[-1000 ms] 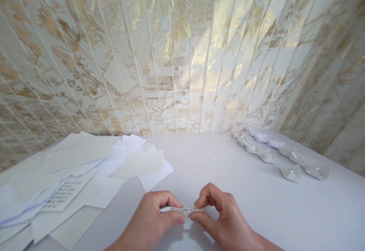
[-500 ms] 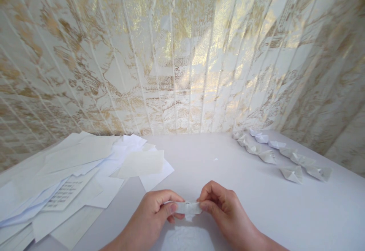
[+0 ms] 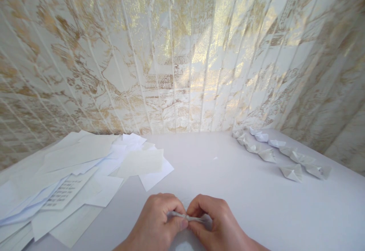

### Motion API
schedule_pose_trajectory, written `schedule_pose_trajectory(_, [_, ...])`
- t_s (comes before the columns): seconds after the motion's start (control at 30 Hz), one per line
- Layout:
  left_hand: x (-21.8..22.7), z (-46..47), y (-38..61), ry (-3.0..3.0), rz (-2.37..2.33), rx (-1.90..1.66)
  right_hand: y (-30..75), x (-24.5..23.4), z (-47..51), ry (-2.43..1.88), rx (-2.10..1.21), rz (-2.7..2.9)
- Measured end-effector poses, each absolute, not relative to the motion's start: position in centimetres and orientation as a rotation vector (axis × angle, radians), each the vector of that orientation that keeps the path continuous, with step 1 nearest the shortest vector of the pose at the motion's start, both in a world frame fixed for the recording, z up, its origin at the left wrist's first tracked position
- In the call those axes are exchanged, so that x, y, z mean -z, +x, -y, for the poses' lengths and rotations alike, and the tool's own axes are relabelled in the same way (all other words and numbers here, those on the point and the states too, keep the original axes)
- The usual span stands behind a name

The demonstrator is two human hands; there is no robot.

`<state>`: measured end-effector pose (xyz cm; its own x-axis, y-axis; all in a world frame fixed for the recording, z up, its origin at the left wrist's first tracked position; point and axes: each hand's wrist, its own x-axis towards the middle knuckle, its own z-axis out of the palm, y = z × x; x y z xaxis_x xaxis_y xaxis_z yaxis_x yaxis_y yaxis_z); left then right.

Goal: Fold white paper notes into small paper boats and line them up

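Note:
Between both hands, low in the middle of the head view, is a small folded piece of white paper [image 3: 194, 218], seen nearly edge-on as a thin strip. My left hand [image 3: 161, 218] pinches it with thumb and fingers near its middle. From the other side my right hand [image 3: 212, 218] pinches it too, with the fingertips of both hands almost touching. The fingers cover much of the paper, so its full shape is hidden. Below the hands, part of a pale surface shows at the bottom edge.
A loose pile of white paper sheets [image 3: 80, 152] spreads over the left of the white table [image 3: 194, 171]; one sheet [image 3: 64, 194] bears printed lines. Several folded paper boats [image 3: 292, 172] stand in rows at the right. A tiny paper scrap [image 3: 215, 158] lies mid-table. Behind rises a patterned curtain [image 3: 176, 72].
My hands have come closer together and slightly lower, thumbs now near each other. The folded paper, earlier showing its broad face, has turned edge-on and is more covered by the fingers.

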<state>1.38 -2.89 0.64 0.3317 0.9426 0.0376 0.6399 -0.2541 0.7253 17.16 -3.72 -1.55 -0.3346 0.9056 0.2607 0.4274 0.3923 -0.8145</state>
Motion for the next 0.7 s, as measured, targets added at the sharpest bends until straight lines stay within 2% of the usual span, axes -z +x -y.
schedule_pose_trajectory(0.2, [-0.8, 2.6, 1.1, 2.006, -1.312, -0.622, 17.8, 1.1, 3.5, -1.114, -0.739, 1.961])
schedule_pose_trajectory(0.4, [-1.2, 2.1, -0.2, 1.969, -1.360, -0.472, 18.9, 1.5, 3.2, -0.956, -0.463, 2.097])
schedule_pose_trajectory(0.7, [-1.0, 1.9, -0.5, 2.299, -1.445, -0.477, 19.1, 1.4, 2.9, -0.976, -0.348, 2.140])
